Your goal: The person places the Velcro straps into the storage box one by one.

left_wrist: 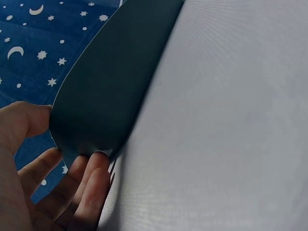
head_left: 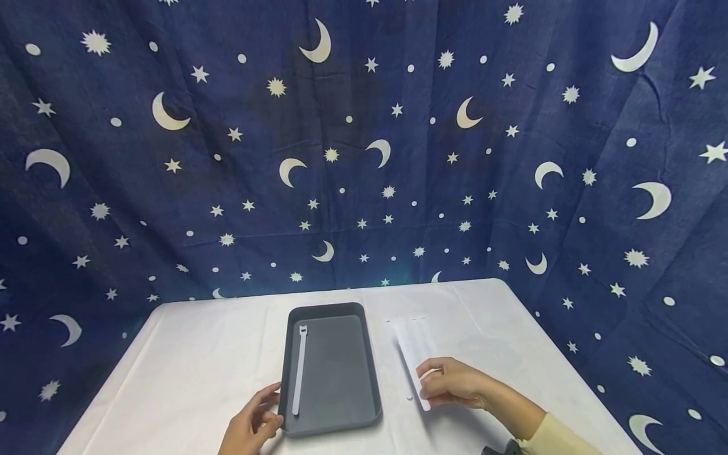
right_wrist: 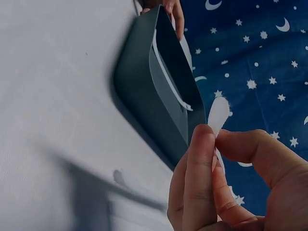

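Note:
A shallow dark grey tray (head_left: 335, 424) stands on the table, with a white cable-tie strap (head_left: 299, 373) lying lengthwise along its left side, slotted head at the far end. My left hand (head_left: 253, 420) holds the tray's near left corner. The left wrist view has the thumb at the rim and the curled fingers (left_wrist: 94, 185) against the wall (left_wrist: 108, 82). Right of the tray, my right hand (head_left: 452, 384) pinches a second white strap (head_left: 411, 360) near its rounded end (right_wrist: 220, 111), between thumb and fingertips. The strap is tilted; its far end blends into the cloth.
More white straps (head_left: 423, 338) seem to lie on the white cloth right of the tray, hard to tell from it. White cloth covers the table (head_left: 199, 354). A dark blue curtain (head_left: 352, 189) with moons and stars hangs behind and at the right.

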`<state>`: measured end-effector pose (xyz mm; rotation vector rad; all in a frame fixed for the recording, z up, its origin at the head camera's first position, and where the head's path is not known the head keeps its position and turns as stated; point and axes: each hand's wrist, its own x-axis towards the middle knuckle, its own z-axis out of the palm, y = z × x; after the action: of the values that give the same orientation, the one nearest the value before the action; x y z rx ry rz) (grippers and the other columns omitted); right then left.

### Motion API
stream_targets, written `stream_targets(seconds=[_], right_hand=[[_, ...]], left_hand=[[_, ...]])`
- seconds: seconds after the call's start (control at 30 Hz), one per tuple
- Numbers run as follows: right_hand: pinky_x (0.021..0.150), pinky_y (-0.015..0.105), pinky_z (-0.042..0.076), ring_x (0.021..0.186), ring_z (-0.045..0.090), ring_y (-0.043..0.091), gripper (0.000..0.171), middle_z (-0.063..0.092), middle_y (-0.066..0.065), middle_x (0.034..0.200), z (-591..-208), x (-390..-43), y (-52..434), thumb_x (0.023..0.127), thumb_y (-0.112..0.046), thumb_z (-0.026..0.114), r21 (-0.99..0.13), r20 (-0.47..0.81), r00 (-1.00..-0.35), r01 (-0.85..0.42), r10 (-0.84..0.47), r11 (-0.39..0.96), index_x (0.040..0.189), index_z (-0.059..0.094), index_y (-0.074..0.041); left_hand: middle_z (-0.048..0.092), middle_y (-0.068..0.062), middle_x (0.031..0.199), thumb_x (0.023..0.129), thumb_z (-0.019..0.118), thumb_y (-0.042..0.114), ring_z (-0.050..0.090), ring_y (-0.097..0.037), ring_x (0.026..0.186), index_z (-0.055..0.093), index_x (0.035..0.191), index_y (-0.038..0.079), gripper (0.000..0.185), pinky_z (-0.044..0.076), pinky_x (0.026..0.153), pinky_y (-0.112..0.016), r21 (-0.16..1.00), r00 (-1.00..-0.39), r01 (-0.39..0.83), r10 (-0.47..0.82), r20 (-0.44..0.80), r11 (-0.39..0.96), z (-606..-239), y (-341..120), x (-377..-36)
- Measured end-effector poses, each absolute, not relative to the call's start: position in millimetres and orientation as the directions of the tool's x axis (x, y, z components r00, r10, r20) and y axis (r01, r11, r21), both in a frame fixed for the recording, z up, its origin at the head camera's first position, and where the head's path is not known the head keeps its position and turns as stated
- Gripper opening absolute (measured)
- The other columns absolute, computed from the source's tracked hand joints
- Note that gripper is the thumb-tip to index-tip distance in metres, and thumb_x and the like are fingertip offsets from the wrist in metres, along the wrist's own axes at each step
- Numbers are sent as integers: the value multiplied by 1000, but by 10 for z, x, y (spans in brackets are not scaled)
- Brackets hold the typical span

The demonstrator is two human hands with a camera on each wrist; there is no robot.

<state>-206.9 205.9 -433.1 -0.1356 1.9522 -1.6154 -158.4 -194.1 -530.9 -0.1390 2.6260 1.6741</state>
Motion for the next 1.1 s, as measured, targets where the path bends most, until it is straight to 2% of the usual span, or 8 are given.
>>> stream_targets(seconds=[0.33, 0.77, 1.1], right_hand=[[79, 29, 58, 77, 66, 13, 46, 64, 1, 85, -4413, -2118, 1815, 81, -2, 65, -946, -324, -791, 268, -519, 181, 123, 49, 10], [75, 29, 58, 74, 67, 13, 36, 67, -1, 81, -4474, -2189, 1449, 80, 3, 65, -952, -303, -784, 274, -542, 137, 115, 55, 5], [75, 29, 58, 75, 68, 12, 31, 65, -1, 79, -4503, -2219, 1243, 82, 4, 64, -957, -283, -775, 271, -565, 108, 112, 56, 3]], left_hand=[[64, -13, 120, 86, 75, 23, 65, -9, 75, 51, 140, 6, 61, 53, 64, -24, 899, -994, -92, -87, -60, 429, -5283, -1956, -1594], [65, -12, 118, 85, 76, 26, 64, -8, 77, 52, 139, 8, 61, 53, 66, -23, 902, -994, -87, -92, -53, 424, -5317, -1949, -1581], [64, -12, 120, 87, 75, 34, 64, -9, 76, 51, 140, 8, 64, 53, 63, -23, 892, -994, -93, -92, -58, 443, -5308, -1934, -1591]])
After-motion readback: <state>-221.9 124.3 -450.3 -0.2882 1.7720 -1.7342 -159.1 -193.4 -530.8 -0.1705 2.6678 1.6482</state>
